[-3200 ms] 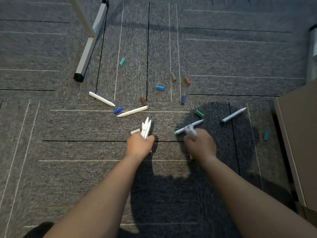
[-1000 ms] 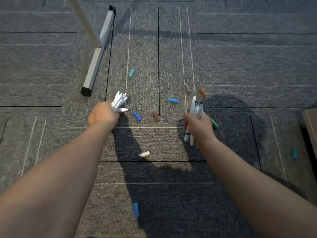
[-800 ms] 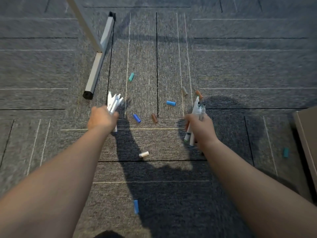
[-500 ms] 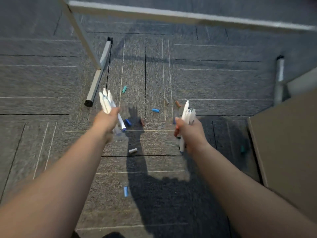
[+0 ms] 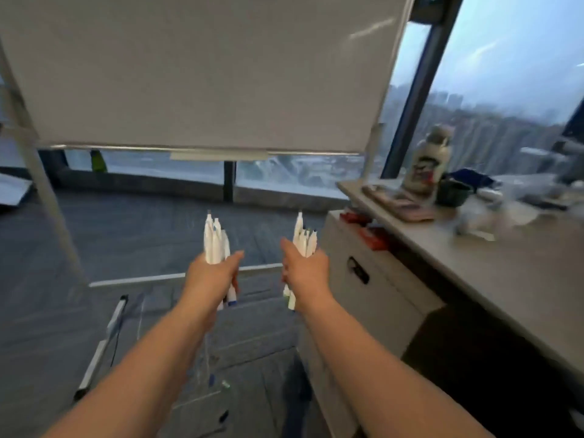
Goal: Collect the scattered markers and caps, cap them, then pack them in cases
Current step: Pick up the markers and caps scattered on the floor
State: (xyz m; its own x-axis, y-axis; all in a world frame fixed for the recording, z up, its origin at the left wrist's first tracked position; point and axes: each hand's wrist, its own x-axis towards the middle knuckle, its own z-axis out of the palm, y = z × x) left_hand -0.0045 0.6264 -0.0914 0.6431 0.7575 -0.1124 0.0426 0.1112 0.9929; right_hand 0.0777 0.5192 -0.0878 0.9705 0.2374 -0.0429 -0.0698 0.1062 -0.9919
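Higher now, upright: slim white markers [image 5: 215,243] in left hand [image 5: 211,275], right hand [image 5: 306,271]

A bundle of white markers [image 5: 215,240] is gripped upright in the left hand [image 5: 211,273] — a second bundle [image 5: 304,237] is held likewise in the right hand [image 5: 305,270], just beside a desk [image 5: 493,257].

Head-worn view, facing forward, level.
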